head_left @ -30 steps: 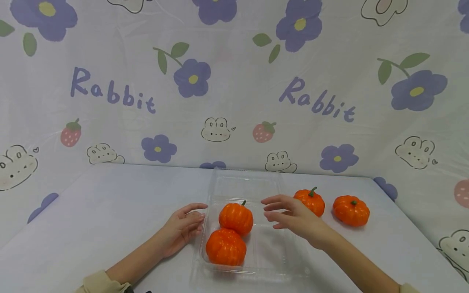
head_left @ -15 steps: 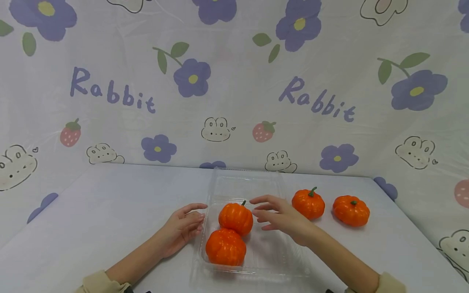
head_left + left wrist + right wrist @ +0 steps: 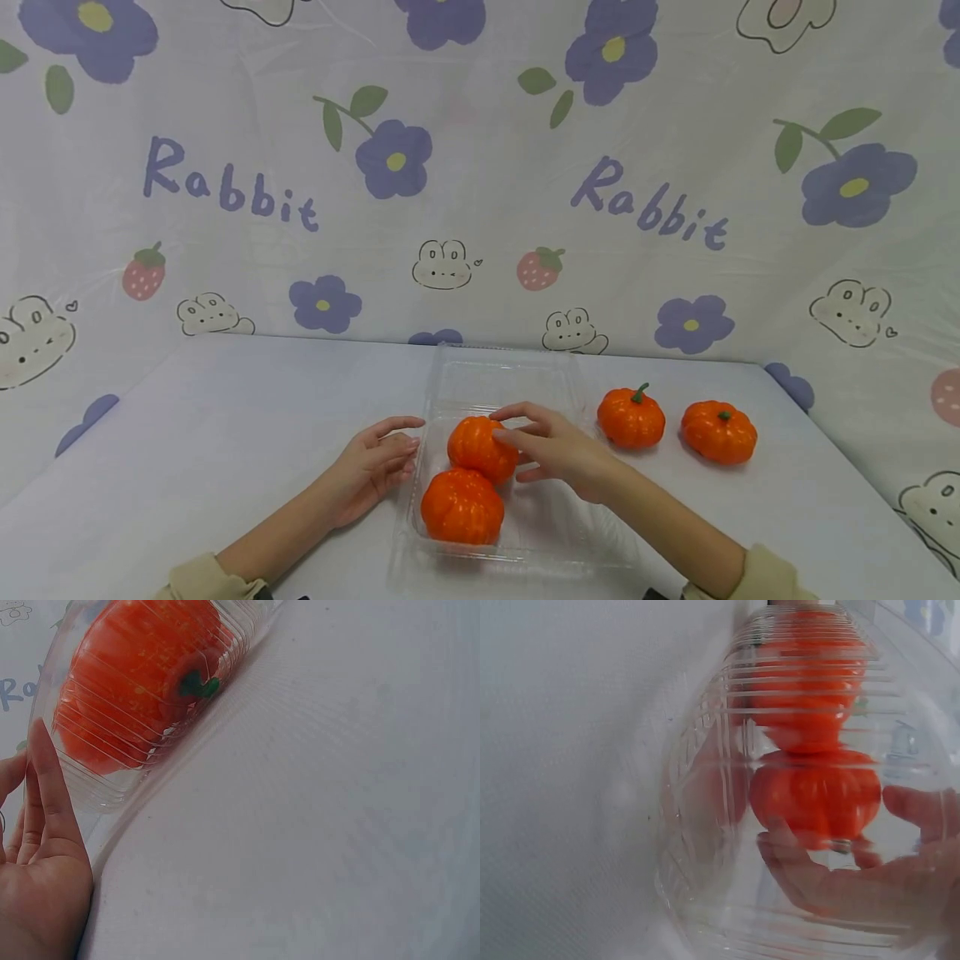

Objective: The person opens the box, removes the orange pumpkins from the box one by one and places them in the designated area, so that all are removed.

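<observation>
Head view: note above all the right grip, drawn in towards 9 o'clock over the last second and now set about the far pumpkin, with fingertips overlapping its 2 o'clock shoulder. In effect, probably a turn from reaching across the clear box to handling that pumpkin. Find it inside the box at 10 o'clock, touching the near pumpkin at 8 o'clock; see the lid folded back at 12. Out on the tabletop, between 2 and 3 o'clock of the box, count the inner loose pumpkin, now fully uncovered, and the outer loose pumpkin, both unmoved. At 9 o'clock, see the left grip, unchanged, relaxed, holding nothing.

Left wrist view: see straight, slack fingers at 8 o'clock, apparently resting against the box wall rather than clasping. Towards 11 o'clock, behind ribbed plastic, make out one pumpkin with a green stem; no telling for sure which.

Right wrist view: through clear plastic, see both boxed pumpkins between 12 o'clock and centre, with right fingers loosely spread around 5 o'clock. Too blurred for proof of contact; nothing visibly clasped.
</observation>
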The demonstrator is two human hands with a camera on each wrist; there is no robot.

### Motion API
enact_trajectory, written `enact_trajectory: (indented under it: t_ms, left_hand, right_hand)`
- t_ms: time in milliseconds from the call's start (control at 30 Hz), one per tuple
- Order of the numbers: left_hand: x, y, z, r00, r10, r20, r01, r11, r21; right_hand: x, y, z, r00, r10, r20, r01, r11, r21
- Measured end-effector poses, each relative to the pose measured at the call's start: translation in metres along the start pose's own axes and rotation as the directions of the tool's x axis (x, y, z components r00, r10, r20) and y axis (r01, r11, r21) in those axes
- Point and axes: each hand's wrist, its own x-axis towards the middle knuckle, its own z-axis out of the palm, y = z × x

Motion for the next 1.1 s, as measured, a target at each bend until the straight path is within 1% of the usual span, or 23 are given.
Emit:
enact_trajectory:
  t_ms: [367,500,633,1000,1100]
  left_hand:
    - [-0.001,0.0007,0.0001,1.0,0.004,0.002,-0.004,1.0,0.0]
    - [-0.0011,0.0007,0.0002,1.0,0.004,0.001,-0.004,1.0,0.0]
    - [-0.0009,0.0004,0.0002,1.0,0.008,0.003,-0.008,1.0,-0.001]
    - [-0.0005,-0.0002,-0.0002,1.0,0.012,0.003,-0.012,1.0,-0.003]
    - [-0.0004,-0.0002,-0.0004,1.0,0.01,0.004,-0.01,1.0,-0.007]
  right_hand:
    - [0.0031,-0.0017,0.0059,1.0,0.02,0.001,-0.02,1.0,0.017]
    - [0.0033,-0.0017,0.0068,1.0,0.014,0.011,-0.014,1.0,0.027]
    - [0.0035,-0.0011,0.0069,1.0,0.009,0.023,-0.01,0.999,0.047]
    - [0.0013,-0.002,0.0069,1.0,0.024,0.003,-0.025,0.993,0.117]
    - [-0.0001,-0.0031,0.006,1.0,0.016,0.009,-0.017,0.992,0.126]
